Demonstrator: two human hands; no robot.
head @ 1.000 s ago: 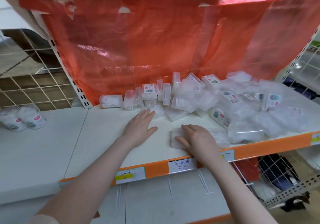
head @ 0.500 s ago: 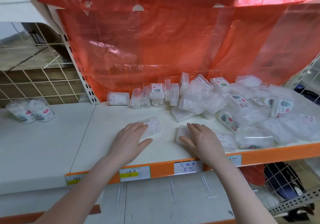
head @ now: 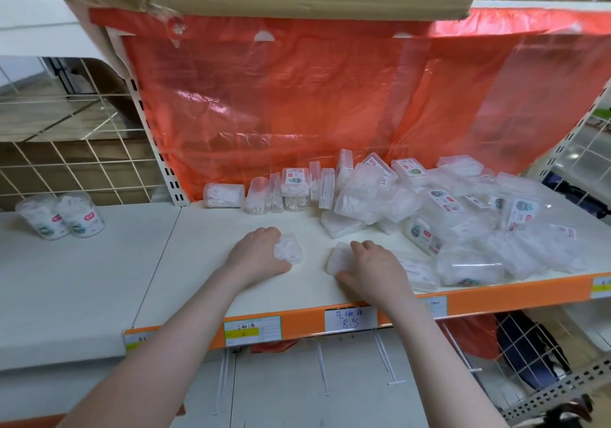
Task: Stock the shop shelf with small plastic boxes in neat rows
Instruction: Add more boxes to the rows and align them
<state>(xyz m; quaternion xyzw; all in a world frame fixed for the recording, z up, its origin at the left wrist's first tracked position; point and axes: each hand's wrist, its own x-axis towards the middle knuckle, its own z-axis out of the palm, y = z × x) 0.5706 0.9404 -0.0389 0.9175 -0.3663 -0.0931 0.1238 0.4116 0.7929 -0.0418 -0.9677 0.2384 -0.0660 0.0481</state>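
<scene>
Left hand: we've got the left hand (head: 256, 255) curled over a small clear plastic box with white contents (head: 288, 248), fingers wrapped across its top and thumb tucked along the near edge, on the white shop shelf (head: 205, 262).
Right hand: our right hand (head: 375, 267) is cupped over a second small clear plastic box (head: 339, 257), fingers bent over its far edge, thumb at the near corner.
Where the boxes sit: both lie flat on the near half of the shelf, apart from each other, with bare shelf between them.
The row so far: along the far edge, against the red plastic sheet (head: 297, 103), we see a short line of clear plastic boxes standing on edge (head: 294, 189).
The pile: to the right, a loose heap of clear plastic boxes (head: 463, 222) lies tumbled, some with labels up.
Step in hand, as we judge it: carry these two to the far row and stand them up beside the last one.
How to do it well: we'd tip each box on edge the same way as its neighbours, label facing near, and slide it in touching the one before.
Watch for: slick plastic, light boxes; a nudge could topple the standing ones, so we'd set down gently and let go straight up.
Order: left box first, we'd say, since it lies nearer the row's open end.
</scene>
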